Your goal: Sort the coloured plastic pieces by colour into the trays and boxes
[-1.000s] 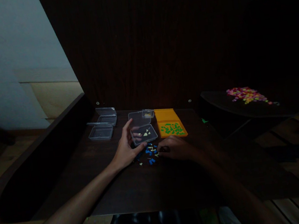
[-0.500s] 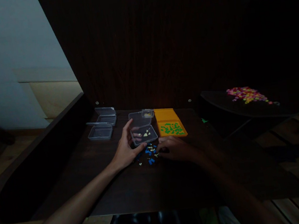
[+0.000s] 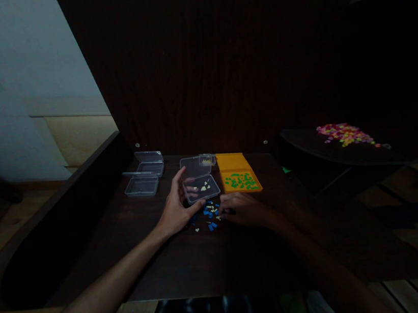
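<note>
A clear plastic box (image 3: 218, 192) with its lid raised lies on the dark table, a few pale yellow pieces (image 3: 203, 188) inside. My left hand (image 3: 179, 206) is around its left side and front corner, the index finger raised and the thumb along the front edge. Just before the box is a small loose heap of blue pieces (image 3: 212, 226) mixed with pale yellow ones. At the heap's right side my right hand (image 3: 241, 208) is low, its fingers curled into a pinch; whatever is between the fingertips is hidden.
An orange box (image 3: 246, 159) stands open on the right, holding green pieces (image 3: 241, 180). Two clear open boxes (image 3: 141, 187) are at the left, and a small clear case (image 3: 206, 161) is behind. Colourful beads (image 3: 347, 134) lie on a dark side surface. A tall dark panel (image 3: 182, 67) rises behind.
The camera view has shifted very slightly. Both hands keep nearly the same places, with the right fingers still at the edge of the heap.
</note>
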Motion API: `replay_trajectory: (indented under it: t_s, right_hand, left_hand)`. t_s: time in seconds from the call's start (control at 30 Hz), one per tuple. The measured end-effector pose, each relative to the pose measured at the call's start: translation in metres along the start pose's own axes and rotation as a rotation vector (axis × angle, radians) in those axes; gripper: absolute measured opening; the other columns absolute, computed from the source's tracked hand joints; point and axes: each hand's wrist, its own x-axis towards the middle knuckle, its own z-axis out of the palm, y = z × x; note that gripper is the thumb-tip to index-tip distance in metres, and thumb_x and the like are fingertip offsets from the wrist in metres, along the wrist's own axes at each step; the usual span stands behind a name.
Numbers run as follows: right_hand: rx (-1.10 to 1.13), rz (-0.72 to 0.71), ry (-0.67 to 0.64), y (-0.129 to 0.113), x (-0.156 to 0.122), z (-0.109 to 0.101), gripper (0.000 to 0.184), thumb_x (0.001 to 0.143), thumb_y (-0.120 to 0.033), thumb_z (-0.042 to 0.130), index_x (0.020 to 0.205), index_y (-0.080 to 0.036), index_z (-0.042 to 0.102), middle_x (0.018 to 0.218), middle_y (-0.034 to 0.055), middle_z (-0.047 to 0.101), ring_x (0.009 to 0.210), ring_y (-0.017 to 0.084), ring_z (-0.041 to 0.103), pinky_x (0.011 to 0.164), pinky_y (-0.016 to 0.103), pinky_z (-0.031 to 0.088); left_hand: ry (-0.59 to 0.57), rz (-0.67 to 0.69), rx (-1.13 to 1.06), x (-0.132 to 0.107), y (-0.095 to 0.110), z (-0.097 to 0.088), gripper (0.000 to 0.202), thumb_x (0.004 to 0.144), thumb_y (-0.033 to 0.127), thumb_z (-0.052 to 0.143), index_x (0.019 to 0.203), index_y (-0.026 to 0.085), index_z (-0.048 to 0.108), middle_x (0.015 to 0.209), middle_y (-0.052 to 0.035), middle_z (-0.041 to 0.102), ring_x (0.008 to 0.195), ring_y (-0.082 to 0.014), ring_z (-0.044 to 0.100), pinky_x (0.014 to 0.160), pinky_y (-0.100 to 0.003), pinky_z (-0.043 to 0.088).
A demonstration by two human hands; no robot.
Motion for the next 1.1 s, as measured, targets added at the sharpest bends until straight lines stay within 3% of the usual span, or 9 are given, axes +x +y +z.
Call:
replay_trajectory:
  t_s: [0.27,0.47,0.63,1.1]
  right_hand:
    - [0.099,-0.036,0.112,-0.001,-0.003,-0.006,0.012,0.092,-0.020,0.058,0.089,-0.019,0.069,0.089,0.0037,0.065,0.080,0.015,0.059,0.072,0.027,0.043]
    - [0.277,0.007,0.380,-0.007,0.000,-0.016,0.017,0.092,-0.032,0.061,0.087,-0.020,0.073,0.076,0.0011,0.057,0.068,0.013,0.052,0.060,0.025,0.040]
    - [0.225,0.010,0.604,-0.008,0.013,-0.009,0.015,0.091,-0.029,0.063,0.087,-0.019,0.074,0.071,-0.0001,0.050,0.065,0.013,0.048,0.061,0.026,0.039]
    - [-0.070,0.024,0.479,-0.013,0.023,-0.003,0.014,0.090,-0.019,0.061,0.094,-0.019,0.075,0.085,0.0040,0.057,0.075,0.015,0.053,0.063,0.026,0.037]
  left_hand:
    - [-0.020,-0.016,-0.027,-0.001,0.001,0.002,0.098,0.070,0.023,0.081,0.149,0.030,0.024,0.129,-0.0101,0.052,0.097,-0.0183,0.062,0.094,-0.044,0.055]
    - [-0.028,-0.018,-0.038,-0.003,0.001,0.003,0.098,0.070,0.023,0.082,0.149,0.031,0.025,0.128,-0.0097,0.052,0.098,-0.0181,0.061,0.094,-0.043,0.055]
    - [-0.061,0.003,-0.052,-0.004,0.002,0.004,0.098,0.071,0.023,0.081,0.150,0.030,0.024,0.130,-0.0113,0.052,0.098,-0.0183,0.061,0.094,-0.042,0.055]
    - [-0.220,0.012,-0.053,-0.017,0.003,0.015,0.094,0.075,0.018,0.078,0.151,0.030,0.024,0.132,-0.0105,0.051,0.098,-0.0173,0.063,0.094,-0.039,0.056]
